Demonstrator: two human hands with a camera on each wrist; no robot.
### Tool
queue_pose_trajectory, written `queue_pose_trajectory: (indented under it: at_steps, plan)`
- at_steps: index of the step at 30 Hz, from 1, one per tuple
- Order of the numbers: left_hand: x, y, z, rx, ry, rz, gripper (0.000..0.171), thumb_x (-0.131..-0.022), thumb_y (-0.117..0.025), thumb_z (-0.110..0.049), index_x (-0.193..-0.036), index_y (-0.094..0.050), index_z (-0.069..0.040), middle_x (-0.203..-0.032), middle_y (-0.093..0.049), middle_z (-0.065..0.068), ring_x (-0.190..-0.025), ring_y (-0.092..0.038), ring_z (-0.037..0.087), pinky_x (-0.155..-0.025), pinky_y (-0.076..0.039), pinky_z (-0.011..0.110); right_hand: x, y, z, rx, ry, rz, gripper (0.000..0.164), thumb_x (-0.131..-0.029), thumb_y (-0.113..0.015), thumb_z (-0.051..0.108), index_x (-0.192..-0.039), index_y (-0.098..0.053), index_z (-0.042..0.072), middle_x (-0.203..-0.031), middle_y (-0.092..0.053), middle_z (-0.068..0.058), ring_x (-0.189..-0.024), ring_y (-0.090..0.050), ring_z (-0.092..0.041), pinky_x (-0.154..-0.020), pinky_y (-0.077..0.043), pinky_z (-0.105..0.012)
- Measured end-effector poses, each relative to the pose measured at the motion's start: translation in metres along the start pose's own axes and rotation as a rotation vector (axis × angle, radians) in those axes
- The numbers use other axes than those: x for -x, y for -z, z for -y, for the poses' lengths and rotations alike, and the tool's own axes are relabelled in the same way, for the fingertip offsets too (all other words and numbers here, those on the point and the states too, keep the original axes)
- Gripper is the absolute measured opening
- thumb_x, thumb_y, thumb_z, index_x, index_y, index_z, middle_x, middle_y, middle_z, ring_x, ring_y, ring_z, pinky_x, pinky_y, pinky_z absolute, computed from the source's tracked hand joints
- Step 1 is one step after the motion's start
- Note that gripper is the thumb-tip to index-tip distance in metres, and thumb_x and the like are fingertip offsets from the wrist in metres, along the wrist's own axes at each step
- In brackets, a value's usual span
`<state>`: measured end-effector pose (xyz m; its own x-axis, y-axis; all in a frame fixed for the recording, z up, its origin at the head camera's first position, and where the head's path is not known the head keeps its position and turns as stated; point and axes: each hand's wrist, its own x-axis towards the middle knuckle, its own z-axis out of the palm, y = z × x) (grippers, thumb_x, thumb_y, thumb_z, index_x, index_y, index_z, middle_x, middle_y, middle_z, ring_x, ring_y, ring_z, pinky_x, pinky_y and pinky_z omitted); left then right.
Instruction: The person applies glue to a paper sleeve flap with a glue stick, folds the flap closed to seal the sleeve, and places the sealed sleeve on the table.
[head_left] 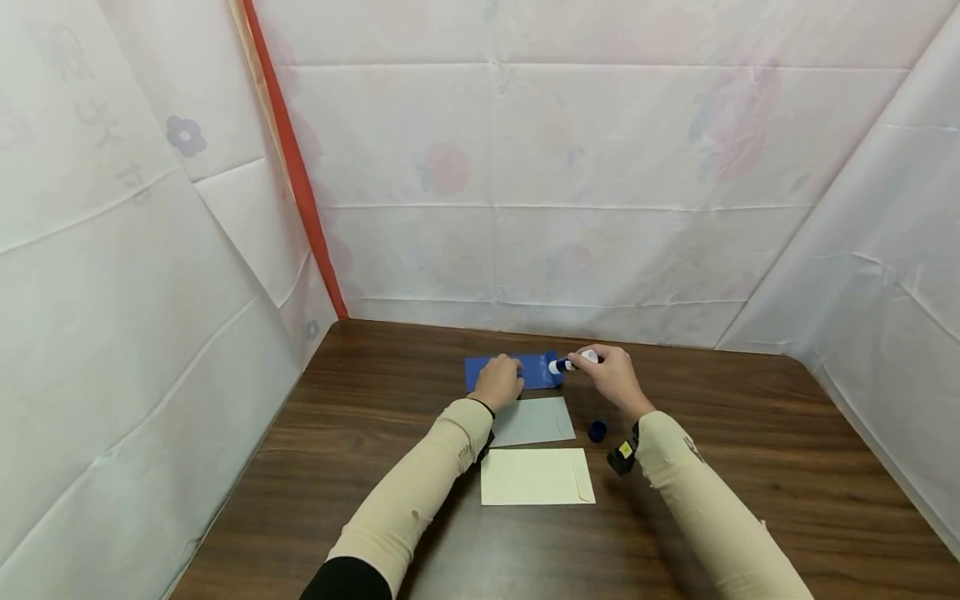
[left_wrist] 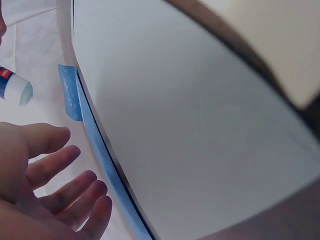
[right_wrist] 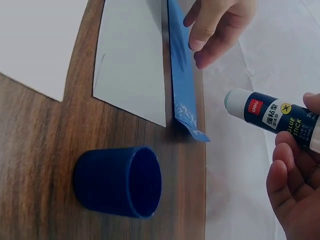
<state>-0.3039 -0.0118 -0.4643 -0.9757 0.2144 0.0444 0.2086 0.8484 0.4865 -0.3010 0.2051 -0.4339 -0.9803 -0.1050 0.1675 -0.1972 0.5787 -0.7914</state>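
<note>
Your right hand [head_left: 617, 382] grips the uncapped glue stick [right_wrist: 270, 114] just above the flap end of the blue envelope [head_left: 537, 373] on the desk [head_left: 360, 433]. Your left hand [head_left: 498, 383], fingers loosely apart, is over that envelope's other end. The blue cap [right_wrist: 105, 181] lies beside the grey envelope [head_left: 534, 422].

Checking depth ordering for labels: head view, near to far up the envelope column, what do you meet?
Cream envelope → pale grey envelope → blue envelope → white patterned curtain behind the table.
</note>
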Motion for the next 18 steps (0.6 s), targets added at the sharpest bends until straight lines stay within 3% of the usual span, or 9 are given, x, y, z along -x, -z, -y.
queue_pose_trajectory:
  at_steps: [5,9,13,18]
  plan:
    - [-0.001,0.000,-0.002,-0.060,0.013,0.029,0.029,-0.096,-0.058,-0.012,-0.123,-0.067,-0.007,-0.124,-0.061,0.012,-0.123,-0.054,0.032,-0.100,-0.047,0.046,-0.008,-0.005,0.000,0.020,0.016,0.022,0.037,-0.091,-0.067,0.039,-0.100,-0.074,0.004,-0.071,-0.062,-0.018,-0.052,-0.042,-0.013,-0.052,-0.038,-0.026]
    - [-0.001,-0.002,-0.002,-0.128,-0.011,0.058,0.033,-0.097,-0.055,-0.011,-0.128,-0.064,-0.010,-0.136,-0.057,0.012,-0.129,-0.050,0.032,-0.102,-0.045,0.050,-0.011,-0.009,0.001,0.026,0.006,0.040,0.036,-0.092,-0.067,0.038,-0.098,-0.074,0.004,-0.075,-0.063,-0.025,-0.052,-0.044,-0.013,-0.051,-0.039,-0.026]
    - [0.001,-0.004,-0.001,-0.169,-0.013,0.113,0.037,-0.099,-0.052,-0.014,-0.136,-0.058,-0.012,-0.146,-0.050,0.011,-0.137,-0.043,0.032,-0.108,-0.039,0.053,-0.012,-0.012,0.002,0.029,-0.011,0.055,0.035,-0.092,-0.067,0.036,-0.099,-0.073,0.003,-0.077,-0.066,-0.022,-0.056,-0.052,-0.015,-0.051,-0.042,-0.027]
    - [0.003,0.000,-0.001,-0.198,-0.014,0.128,0.036,-0.099,-0.054,-0.015,-0.135,-0.059,-0.012,-0.142,-0.054,0.009,-0.132,-0.048,0.030,-0.104,-0.042,0.051,-0.015,-0.014,0.005,0.017,-0.039,0.083,0.034,-0.093,-0.066,0.036,-0.101,-0.073,0.004,-0.078,-0.067,-0.019,-0.060,-0.056,-0.021,-0.051,-0.043,-0.029]
